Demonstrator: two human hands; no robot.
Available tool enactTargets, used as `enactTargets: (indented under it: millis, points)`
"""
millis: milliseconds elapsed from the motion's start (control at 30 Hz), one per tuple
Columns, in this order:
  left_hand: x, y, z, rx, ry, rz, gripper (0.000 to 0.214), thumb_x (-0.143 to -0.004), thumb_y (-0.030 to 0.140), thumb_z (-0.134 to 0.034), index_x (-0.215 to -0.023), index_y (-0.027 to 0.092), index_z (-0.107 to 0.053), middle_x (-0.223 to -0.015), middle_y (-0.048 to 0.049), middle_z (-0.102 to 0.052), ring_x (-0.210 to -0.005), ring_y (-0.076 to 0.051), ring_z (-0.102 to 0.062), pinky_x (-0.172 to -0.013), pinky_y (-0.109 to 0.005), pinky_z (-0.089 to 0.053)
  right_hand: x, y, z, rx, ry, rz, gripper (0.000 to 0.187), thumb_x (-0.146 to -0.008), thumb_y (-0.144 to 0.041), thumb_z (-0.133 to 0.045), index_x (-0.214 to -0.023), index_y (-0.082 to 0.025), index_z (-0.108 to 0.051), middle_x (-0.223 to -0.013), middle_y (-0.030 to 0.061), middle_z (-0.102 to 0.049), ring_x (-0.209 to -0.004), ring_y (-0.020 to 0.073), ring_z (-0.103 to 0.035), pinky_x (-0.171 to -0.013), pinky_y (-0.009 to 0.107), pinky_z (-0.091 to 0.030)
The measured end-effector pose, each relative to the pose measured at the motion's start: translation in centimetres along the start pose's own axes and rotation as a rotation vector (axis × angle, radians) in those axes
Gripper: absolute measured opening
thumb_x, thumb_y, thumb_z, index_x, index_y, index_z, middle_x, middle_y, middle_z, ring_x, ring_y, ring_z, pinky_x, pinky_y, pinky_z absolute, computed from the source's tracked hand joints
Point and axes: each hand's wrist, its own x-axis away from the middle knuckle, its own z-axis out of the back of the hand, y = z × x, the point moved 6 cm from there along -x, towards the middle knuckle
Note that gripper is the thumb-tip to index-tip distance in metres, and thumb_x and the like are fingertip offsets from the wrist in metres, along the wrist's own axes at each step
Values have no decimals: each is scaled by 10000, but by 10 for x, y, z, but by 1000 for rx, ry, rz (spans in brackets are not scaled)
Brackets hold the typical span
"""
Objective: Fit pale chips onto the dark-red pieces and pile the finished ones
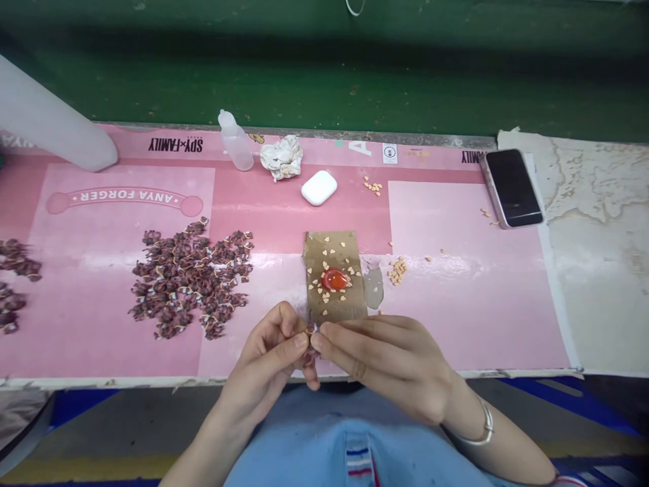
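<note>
My left hand (268, 365) and my right hand (390, 365) meet at the table's near edge, fingertips pinched together on a small dark red piece (310, 331) that is mostly hidden between them. Just beyond the fingers lies a brown cardboard strip (329, 304) with a red blob of glue (334, 279) and several tiny beige heart-shaped bits scattered on it. A pile of small dark red pieces (190, 277) lies to the left of my left hand on the pink mat (456, 318). A silver bangle sits on my right wrist.
At the back stand a small clear dropper bottle (236, 141), a crumpled tissue (282, 157) and a white earbud case (319, 187). A phone (511, 187) lies at the right. More dark red pieces (15, 281) lie far left. Loose beige bits (397, 270) sit right of the cardboard.
</note>
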Motion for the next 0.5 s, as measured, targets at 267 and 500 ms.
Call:
enactTargets:
  millis: [267,500]
  points:
    - [-9,-14,-5,50,85,120,568,-641,368,-965,-724,193,-431,-555,105,-515,-431,-23,-510,-446,-97,-446,14,3,-2,124,106,22,219,-994,-123,-541,-1043,-85,-751,-926,54,-798,-822,130,-746,-729,207,-651]
    - [-1,16,-22,-379,186,-411,498,-761,410,-880,-666,198,-439,-644,52,-577,-607,-85,-573,-611,-169,-496,33,37,-4,-476,230,-329,300,-1046,-281,-532,-1306,-207,-661,-1092,76,-770,-933,136,-756,-778,237,-654]
